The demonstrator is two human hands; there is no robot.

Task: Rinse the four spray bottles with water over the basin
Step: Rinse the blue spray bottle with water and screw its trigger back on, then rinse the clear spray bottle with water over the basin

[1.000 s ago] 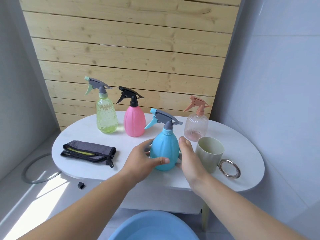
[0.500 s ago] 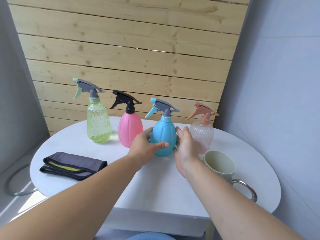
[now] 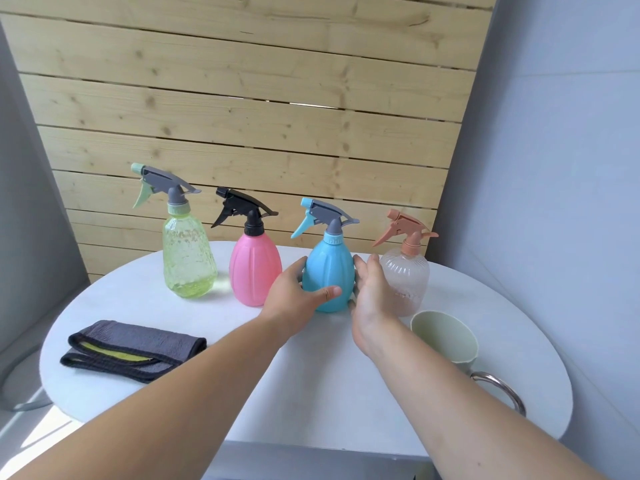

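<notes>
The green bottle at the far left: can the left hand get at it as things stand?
Probably yes, once the left hand lets go of the blue bottle. The pink bottle stands between it and the green bottle, but the hand could pass in front.

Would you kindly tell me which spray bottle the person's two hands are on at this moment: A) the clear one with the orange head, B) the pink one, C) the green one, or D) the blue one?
D: the left hand wraps the blue bottle with its thumb across the front, and the right hand rests against its other side.
</notes>
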